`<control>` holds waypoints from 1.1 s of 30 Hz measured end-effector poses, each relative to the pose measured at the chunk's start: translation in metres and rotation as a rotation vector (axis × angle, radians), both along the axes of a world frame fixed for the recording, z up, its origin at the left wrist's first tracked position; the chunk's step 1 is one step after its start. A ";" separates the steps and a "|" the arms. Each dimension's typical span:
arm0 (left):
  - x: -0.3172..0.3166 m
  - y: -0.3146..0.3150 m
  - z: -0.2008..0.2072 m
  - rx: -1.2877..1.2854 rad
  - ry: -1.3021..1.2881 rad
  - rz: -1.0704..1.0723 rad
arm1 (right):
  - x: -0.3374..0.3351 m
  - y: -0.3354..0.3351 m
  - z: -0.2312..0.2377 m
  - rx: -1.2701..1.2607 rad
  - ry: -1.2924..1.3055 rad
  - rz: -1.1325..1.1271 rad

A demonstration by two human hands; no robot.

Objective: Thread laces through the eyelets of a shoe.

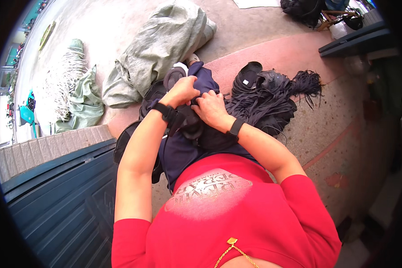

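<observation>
My left hand (183,91) is closed over my lap, its fingers pinched together; what is between them is too small to make out. Close beside it, my right hand (211,108) curls its fingers round the edge of a black piece that looks like a shoe upper (193,127). The piece lies on my dark trousers, partly hidden under both hands. More black uppers (152,94) are stacked along my left leg. To the right of my knees lies a heap of thin black strips like shoelaces (265,102), with a rounded black piece (248,76) at its far end.
A large grey-green sack (161,44) lies ahead of my feet. Farther left, a bundle of white laces (67,76) rests by green sacking (88,100). A blue metal door (67,201) stands at my left. A dark bag (303,11) sits at the far right.
</observation>
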State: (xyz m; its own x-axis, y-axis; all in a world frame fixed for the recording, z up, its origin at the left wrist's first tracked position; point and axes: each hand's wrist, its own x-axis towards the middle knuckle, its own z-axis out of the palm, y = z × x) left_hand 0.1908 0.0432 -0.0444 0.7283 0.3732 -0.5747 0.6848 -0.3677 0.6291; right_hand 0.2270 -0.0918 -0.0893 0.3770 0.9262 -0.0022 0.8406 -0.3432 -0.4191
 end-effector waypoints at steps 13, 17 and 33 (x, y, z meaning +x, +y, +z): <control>-0.030 0.032 0.009 -0.647 -0.130 0.485 | 0.022 0.009 -0.014 0.219 0.095 0.260; -0.039 0.034 0.011 -0.716 -0.242 0.590 | 0.024 0.015 -0.007 0.156 -0.014 0.446; -0.013 0.025 0.004 -0.576 -0.110 0.659 | 0.077 0.014 0.182 1.009 0.885 0.128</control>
